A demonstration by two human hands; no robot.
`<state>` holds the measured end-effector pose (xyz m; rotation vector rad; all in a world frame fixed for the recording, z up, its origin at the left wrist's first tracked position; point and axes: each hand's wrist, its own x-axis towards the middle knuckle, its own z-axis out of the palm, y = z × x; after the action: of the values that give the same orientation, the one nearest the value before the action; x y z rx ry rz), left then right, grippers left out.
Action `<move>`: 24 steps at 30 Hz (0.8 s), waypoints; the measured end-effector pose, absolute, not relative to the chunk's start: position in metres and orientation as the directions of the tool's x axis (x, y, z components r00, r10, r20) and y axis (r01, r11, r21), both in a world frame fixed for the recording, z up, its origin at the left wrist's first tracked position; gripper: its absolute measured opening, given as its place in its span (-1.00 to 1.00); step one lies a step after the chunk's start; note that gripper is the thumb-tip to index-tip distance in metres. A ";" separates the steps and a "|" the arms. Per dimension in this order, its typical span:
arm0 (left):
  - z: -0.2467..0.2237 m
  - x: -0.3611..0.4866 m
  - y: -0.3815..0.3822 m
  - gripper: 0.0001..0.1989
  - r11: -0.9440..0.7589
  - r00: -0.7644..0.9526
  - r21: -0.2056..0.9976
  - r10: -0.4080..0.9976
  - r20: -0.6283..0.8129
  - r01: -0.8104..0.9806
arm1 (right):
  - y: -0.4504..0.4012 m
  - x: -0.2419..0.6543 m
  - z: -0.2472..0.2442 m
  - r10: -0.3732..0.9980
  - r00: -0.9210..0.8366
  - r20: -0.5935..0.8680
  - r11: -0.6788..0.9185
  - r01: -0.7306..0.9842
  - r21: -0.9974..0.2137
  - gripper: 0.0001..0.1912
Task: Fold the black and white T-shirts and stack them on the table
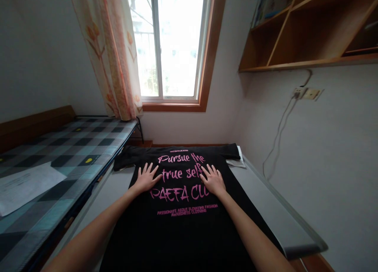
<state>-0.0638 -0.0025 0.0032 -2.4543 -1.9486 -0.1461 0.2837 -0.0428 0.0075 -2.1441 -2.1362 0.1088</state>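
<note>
A black T-shirt [183, 240] with pink lettering lies spread out on a light grey table [265, 201], its collar end toward the window and its sleeves out to both sides. My left hand [147, 177] rests flat on the left of the lettering, fingers spread. On the right of the print lies my right hand [213, 179], also flat with its fingers apart, covering the ends of some words. Neither hand grips the cloth. Something white [240, 157] shows beside the shirt's right sleeve.
Left of the table is a bed with a checkered cover [97, 134], with a paper sheet [29, 185] on it. A curtain [115, 59] hangs by the window [180, 43]. Wooden shelves [313, 31] and a socket with a cable [299, 93] are on the right wall.
</note>
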 end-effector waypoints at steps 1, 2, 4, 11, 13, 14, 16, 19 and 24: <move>-0.004 -0.059 -0.006 -0.29 -0.228 0.223 0.051 0.971 0.081 0.972 | -0.043 0.284 0.007 1.000 0.003 0.027 0.000 0.991 -0.134 -0.37; -0.009 -0.056 -0.008 -0.27 -0.227 0.222 0.046 0.971 0.091 0.973 | -0.042 0.284 0.007 1.000 0.001 0.027 0.003 0.990 -0.139 -0.37; -0.012 -0.054 -0.007 -0.26 -0.226 0.220 0.043 0.970 0.104 0.973 | -0.040 0.285 0.006 1.000 -0.002 0.028 0.006 0.989 -0.147 -0.36; -0.005 -0.052 0.021 -0.24 -0.235 0.229 0.071 0.970 0.084 0.969 | -0.017 0.291 0.001 0.998 0.022 0.064 -0.011 0.987 -0.160 -0.36; -0.005 -0.048 0.033 -0.23 -0.241 0.234 0.085 0.968 0.088 0.967 | -0.007 0.293 0.001 0.998 0.027 0.060 -0.017 0.988 -0.153 -0.36; -0.005 -0.047 0.039 -0.23 -0.243 0.235 0.092 0.968 0.089 0.966 | -0.001 0.294 0.002 0.998 0.029 0.053 -0.021 0.989 -0.149 -0.37; -0.006 -0.045 0.052 -0.22 -0.241 0.233 0.102 0.969 0.086 0.965 | 0.011 0.295 0.002 0.999 0.035 0.041 -0.029 0.989 -0.145 -0.37; -0.006 -0.044 0.073 -0.23 -0.237 0.228 0.109 0.970 0.086 0.965 | 0.030 0.295 0.003 0.999 0.036 0.041 -0.030 0.988 -0.149 -0.36; -0.006 -0.043 0.104 -0.25 -0.221 0.212 0.097 0.972 0.101 0.970 | 0.064 0.295 0.002 0.999 0.031 0.024 -0.027 0.990 -0.139 -0.35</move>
<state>-0.0429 0.1043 -0.0058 -2.4550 -1.9680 -0.2210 0.2948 0.0636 0.0023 -2.1683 -2.1060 0.1211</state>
